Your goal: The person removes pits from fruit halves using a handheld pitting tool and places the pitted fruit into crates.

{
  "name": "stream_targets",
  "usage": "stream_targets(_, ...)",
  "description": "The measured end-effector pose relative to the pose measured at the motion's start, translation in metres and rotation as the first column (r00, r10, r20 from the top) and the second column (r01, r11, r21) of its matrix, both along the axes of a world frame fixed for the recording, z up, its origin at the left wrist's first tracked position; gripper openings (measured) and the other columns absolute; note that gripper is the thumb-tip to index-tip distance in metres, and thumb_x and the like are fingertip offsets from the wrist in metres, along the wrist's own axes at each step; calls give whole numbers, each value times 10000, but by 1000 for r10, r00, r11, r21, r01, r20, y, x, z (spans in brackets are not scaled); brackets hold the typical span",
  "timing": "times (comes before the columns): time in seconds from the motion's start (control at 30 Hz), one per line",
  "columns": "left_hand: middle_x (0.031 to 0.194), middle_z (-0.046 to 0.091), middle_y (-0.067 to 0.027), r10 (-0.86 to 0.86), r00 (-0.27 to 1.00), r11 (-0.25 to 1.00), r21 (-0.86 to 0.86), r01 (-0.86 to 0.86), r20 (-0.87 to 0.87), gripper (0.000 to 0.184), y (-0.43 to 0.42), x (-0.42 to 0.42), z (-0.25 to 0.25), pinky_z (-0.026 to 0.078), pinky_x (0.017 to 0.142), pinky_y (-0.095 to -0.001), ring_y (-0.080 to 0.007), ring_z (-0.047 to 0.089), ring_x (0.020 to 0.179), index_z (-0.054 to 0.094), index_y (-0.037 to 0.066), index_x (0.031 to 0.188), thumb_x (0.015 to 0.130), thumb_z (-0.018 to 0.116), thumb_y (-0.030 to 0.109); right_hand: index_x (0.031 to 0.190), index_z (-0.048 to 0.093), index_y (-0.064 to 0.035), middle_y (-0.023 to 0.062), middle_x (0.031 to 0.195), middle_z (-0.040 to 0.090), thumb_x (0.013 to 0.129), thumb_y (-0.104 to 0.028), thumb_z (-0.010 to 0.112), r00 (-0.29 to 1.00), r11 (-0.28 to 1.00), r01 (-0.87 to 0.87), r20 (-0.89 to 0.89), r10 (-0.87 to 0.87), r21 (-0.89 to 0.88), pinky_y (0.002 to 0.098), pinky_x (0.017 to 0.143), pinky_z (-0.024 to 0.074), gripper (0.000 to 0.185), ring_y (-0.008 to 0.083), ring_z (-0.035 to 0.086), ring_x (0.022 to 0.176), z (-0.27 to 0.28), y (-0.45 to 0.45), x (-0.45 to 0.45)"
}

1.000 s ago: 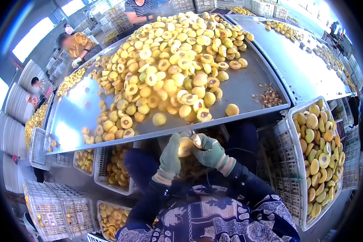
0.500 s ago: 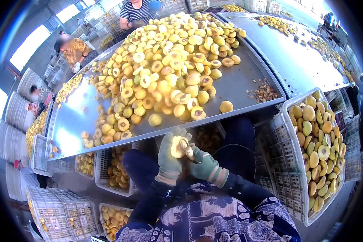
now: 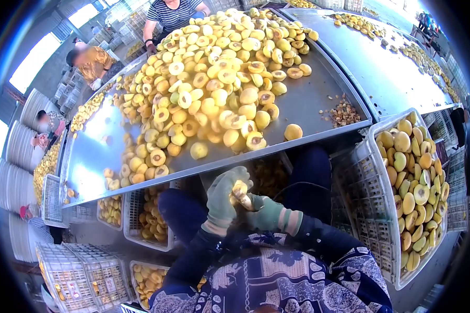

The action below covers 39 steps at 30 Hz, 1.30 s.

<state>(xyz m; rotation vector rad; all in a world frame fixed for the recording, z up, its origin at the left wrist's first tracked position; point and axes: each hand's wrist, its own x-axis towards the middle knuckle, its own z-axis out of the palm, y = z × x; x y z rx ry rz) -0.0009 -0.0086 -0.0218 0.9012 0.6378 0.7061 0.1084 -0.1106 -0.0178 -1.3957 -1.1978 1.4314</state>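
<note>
A piece of fruit point(image 3: 239, 188) is gripped in the curled left hand point(image 3: 225, 194), off the near edge of the metal table point(image 3: 318, 112); its side is met by the right hand point(image 3: 266, 213), closed in.

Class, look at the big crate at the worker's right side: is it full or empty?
Full, or nearly so: the crate has yellow fruit pieces, many of them halved, heaped along its whole opening.

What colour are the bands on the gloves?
Pale pink, at the cuffs; the head view shows it best.
</note>
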Motion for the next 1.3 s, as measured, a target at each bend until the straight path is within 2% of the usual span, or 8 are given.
stream_targets(0.1, 1052, 656, -158, -171, 985, 976, -137, 168, -18, 373, 10, -2, 15, 547, 781, -336, -245, 653, 882, 609, -67, 1145, 940, 584, 243, 1080, 627, -58, 27, 812, 632, 887, -306, 642, 846, 955, -117, -531, -48, -272, 260, 714, 514, 314, 154, 624, 745, 17, -4, 15)
stream_targets(0.43, 1003, 654, -134, -131, 986, 951, -294, 95, -106, 330, -1, -7, 21, 578, 728, -331, -210, 650, 842, 611, -30, 1133, 894, 653, 194, 1045, 642, -72, 10, 754, 617, 903, -177, 610, 898, 968, -177, -432, 87, -175, 241, 567, 485, 179, 94, 569, 603, 16, -2, 9)
stream_targets(0.67, 1035, 661, -112, 27, 995, 979, -197, -46, -98, 322, -14, 3, 23, 566, 631, -276, -190, 662, 827, 620, 56, 1155, 935, 607, 291, 1062, 606, 53, -39, 596, 512, 966, -163, 520, 275, 883, -385, -947, -166, -267, 149, 360, 363, 252, 18, 429, 408, 2, -10, 5)
stream_targets(0.8, 1053, 661, -104, 117, 993, 980, -162, -117, -9, 316, -15, 11, 18, 569, 647, -273, -187, 664, 852, 600, 69, 1195, 951, 590, 269, 1103, 580, 84, -44, 576, 476, 1011, -173, 389, -191, 934, -349, -982, 1, 69, 186, 348, 372, 333, 44, 416, 378, -21, -10, -9)
stream_targets(1.03, 1137, 635, -133, 561, 826, 806, 265, -529, -56, 339, 32, -19, 3, 604, 673, -284, -215, 665, 915, 584, 20, 1228, 969, 568, 238, 1076, 576, 61, -62, 550, 490, 990, -187, 443, -157, 964, -259, -987, 22, 63, 182, 404, 423, 294, 27, 417, 386, -4, -1, -4)
stream_targets(1.1, 1266, 575, -139, 586, 786, 724, 562, -401, -195, 340, 71, -78, -9, 595, 757, -275, -208, 635, 1037, 539, 9, 1303, 1009, 467, 166, 1050, 581, 47, -50, 562, 506, 971, -182, 503, 126, 944, -262, -977, -172, -201, 169, 422, 434, 255, 32, 439, 410, -4, 5, 2)
stream_targets(1.17, 1062, 654, -35, 741, 664, 587, 576, -570, -98, 287, 110, -125, -6, 517, 742, -231, -104, 610, 885, 638, 8, 1128, 907, 657, 191, 986, 584, 10, -23, 621, 539, 964, -184, 522, 179, 859, -288, -905, -386, -424, 169, 405, 423, 206, 53, 468, 432, -19, 12, 3)
stream_targets(1.3, 1060, 645, -193, 890, 55, 421, 861, 284, -453, 437, 167, -205, 3, 476, 889, -417, -349, 604, 984, 629, 20, 1137, 825, 687, 320, 952, 587, -17, -6, 648, 558, 950, -169, 557, 261, 789, -153, -794, -549, -596, 164, 417, 436, 154, 63, 489, 456, -48, 22, 5)
